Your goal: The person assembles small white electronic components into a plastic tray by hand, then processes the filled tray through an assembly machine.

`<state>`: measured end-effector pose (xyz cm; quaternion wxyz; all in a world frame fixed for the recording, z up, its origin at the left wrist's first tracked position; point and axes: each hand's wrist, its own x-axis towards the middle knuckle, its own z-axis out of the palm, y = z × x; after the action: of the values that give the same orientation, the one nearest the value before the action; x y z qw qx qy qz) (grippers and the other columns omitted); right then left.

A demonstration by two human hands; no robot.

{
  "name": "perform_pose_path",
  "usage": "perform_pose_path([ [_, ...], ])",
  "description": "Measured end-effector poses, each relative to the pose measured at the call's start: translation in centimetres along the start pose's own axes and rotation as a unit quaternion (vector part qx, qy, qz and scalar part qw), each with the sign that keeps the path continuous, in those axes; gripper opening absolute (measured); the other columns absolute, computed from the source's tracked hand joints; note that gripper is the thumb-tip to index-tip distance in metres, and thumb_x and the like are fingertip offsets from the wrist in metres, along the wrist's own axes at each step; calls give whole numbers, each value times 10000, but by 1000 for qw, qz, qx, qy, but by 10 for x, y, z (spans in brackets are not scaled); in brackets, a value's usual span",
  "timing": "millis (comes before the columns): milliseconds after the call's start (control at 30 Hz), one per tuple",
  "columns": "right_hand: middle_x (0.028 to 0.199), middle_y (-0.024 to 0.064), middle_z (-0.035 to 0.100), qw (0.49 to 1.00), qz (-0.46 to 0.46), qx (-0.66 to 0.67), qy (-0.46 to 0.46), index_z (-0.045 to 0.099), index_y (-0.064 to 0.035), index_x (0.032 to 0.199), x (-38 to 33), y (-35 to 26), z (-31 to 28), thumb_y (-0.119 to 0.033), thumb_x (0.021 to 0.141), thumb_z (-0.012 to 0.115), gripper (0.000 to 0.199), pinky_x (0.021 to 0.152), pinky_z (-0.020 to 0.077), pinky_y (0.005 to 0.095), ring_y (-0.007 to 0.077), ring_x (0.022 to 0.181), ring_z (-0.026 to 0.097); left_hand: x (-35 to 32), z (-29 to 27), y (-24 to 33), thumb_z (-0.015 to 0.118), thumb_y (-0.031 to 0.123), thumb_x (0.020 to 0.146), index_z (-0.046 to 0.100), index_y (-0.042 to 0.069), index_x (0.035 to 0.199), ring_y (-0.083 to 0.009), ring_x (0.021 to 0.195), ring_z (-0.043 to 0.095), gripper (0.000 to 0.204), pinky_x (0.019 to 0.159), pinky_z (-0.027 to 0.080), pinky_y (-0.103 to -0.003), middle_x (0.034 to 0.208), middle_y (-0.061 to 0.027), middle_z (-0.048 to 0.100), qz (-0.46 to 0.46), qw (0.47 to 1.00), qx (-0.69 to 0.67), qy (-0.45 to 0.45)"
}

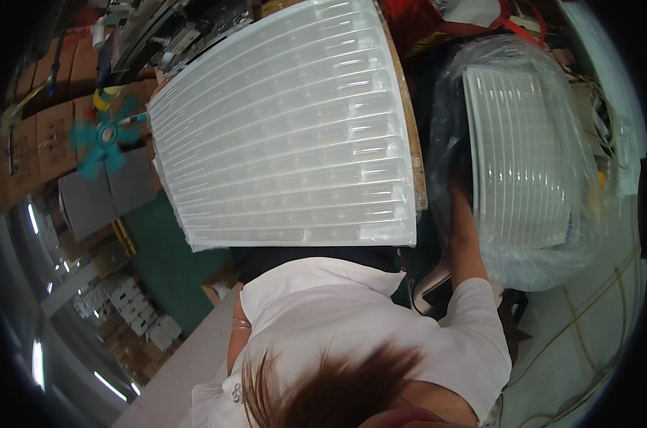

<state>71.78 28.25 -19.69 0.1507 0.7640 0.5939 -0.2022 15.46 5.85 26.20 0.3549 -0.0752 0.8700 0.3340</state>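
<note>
Head view. We count 2 lots of clear plastic blister trays: 1 stack (288, 128) w/ empty ribbed rows, lying on a wooden board (411, 135) and covering it to its near edge; 1 bundle of like trays (520, 157) inside a clear plastic bag (552, 242), just right of the board. Our right forearm (466, 242) reaches to the bag's left side; its hand is hidden, grip can't be told. Left hand out of view. 1 teal fan (102, 135) stands off the board's left edge.

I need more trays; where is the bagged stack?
In the head view, the bagged stack of clear trays sits on the right, beside the big clear tray on the table, with the person's arm reaching toward it.
</note>
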Motion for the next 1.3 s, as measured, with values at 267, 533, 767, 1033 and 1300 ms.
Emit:
perform_pose_path([
  [267, 1159, 219, 566, 974, -20, 72, -213, 442, -129, 1242, -6, -14, 9, -364, 932, 315, 409, 896, 439, 510, 408, 1065, 549, 16, 5, 18, 541, 187, 905, 578, 29, 976, -123, 706, 576, 177, 612, 480, -248, 865, -51, 607, 294, 922, 47, 248],
  [533, 995, 233, 630, 982, -63, -1, -177, 507, -114, 1149, -56, -50, -89, -225, 845, 423, 334, 801, 491, 502, 402, 946, 614, -16, 29, 95, 527, 214, 886, 588, 87, 1100, -255, 1018, 519, 256, 895, 354, -386, 1052, -91, 606, 511, 739, 323, 295],
  [767, 924, 213, 640, 995, -50, 76, 38, 425, -80, 1143, -104, -81, -190, -227, 839, 564, 365, 700, 506, 483, 403, 825, 630, 3, 34, 78, 532, 278, 882, 581, 133, 1135, -253, 1104, 473, 296, 951, 285, -416, 1164, -45, 559, 514, 731, 358, 271],
  [1033, 935, 86, 608, 711, -96, 672, 184, 470, -18, 925, -232, -132, -403, -94, 846, 631, 195, 611, 478, 223, 119, 781, 600, -5, 41, 79, 510, 272, 907, 603, 139, 1129, -240, 1082, 478, 275, 957, 271, -412, 1127, -51, 576, 541, 729, 338, 247],
  [1300, 845, 71, 625, 871, -199, 437, 100, 505, -10, 789, -293, -193, -406, -132, 792, 682, 214, 623, 434, 235, 110, 680, 529, -7, 42, 71, 532, 250, 893, 567, 67, 1142, -248, 1070, 487, 310, 967, 255, -423, 1101, -67, 595, 547, 763, 264, 222],
])
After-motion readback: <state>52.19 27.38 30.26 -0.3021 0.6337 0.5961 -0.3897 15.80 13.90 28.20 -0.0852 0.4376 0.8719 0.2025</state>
